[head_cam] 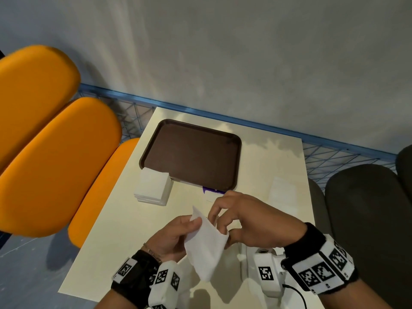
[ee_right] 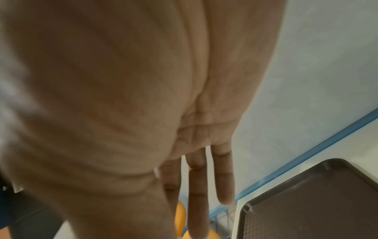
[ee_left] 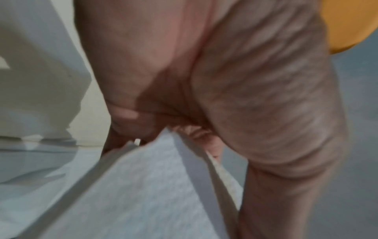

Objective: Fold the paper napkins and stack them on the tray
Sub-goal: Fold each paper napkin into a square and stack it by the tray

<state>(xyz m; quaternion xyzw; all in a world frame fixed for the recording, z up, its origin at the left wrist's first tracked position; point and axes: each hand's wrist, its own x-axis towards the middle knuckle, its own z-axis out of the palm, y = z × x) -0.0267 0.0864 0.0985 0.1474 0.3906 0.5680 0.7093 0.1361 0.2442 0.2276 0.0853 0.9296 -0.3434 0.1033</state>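
A thin, soft white paper napkin hangs above the cream tabletop, its long axis running from the far-left corner down toward the person. The left hand pinches its upper edge; the right hand pinches its right corner. The smooth brown rounded-rectangle tray lies beyond

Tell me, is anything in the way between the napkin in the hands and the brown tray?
Nothing visible blocks it. The napkin, held above the table by the left hand and right hand, has open space to the tray, which is bare.
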